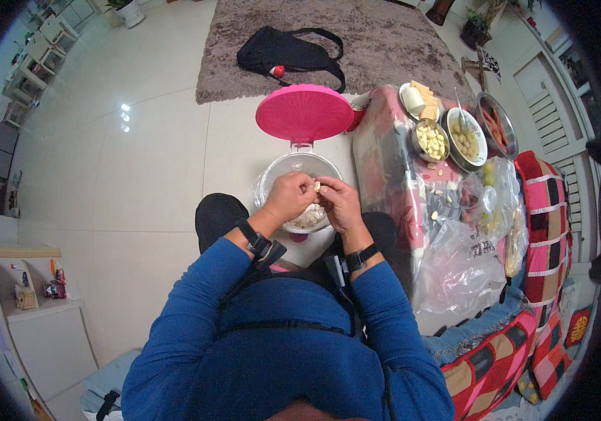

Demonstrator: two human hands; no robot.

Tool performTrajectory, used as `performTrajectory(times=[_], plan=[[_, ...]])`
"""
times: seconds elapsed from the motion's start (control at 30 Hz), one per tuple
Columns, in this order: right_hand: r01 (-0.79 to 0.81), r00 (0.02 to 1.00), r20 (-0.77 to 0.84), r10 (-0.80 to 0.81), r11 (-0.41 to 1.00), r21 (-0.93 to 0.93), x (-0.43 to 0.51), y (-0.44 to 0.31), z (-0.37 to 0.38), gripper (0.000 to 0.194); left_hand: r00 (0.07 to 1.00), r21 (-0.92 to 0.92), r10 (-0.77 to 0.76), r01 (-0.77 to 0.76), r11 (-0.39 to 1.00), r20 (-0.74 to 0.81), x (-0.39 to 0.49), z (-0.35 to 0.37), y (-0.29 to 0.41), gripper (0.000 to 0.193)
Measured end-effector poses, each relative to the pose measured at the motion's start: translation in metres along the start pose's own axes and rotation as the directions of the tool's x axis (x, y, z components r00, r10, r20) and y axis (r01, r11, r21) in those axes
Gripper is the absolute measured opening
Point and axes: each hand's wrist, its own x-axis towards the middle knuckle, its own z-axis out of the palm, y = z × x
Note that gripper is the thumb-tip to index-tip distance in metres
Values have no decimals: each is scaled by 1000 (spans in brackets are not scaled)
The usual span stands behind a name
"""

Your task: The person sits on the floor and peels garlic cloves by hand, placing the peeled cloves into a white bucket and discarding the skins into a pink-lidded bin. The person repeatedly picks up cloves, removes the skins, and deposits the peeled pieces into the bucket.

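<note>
My left hand and my right hand meet over a bin that stands between my knees. Pinched between the fingertips of both is a pale garlic clove. A clear plastic liner hangs over the bin's rim, and dry garlic skins lie inside. The bin's pink lid is raised on the far side. To my right, on the table, a metal bowl holds peeled garlic cloves, and a few loose cloves lie near it on the tablecloth.
The cloth-covered table also bears a plate of crackers, a soup bowl with a spoon, a metal basin and plastic bags. A black bag lies on the rug. A shelf unit stands at left.
</note>
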Motion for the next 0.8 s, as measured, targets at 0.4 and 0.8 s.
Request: performTrajectory(times=[0.4,0.8], plan=[[-29,998,52,25,996,90,2,-3,-8,29,956,-119,-287,278,953,-67,2,-5,-14,11],[-28,991,128,47,988,-151,-1,3,-3,23,968,-214,-137,183,960,210,-2,-14,-12,22]])
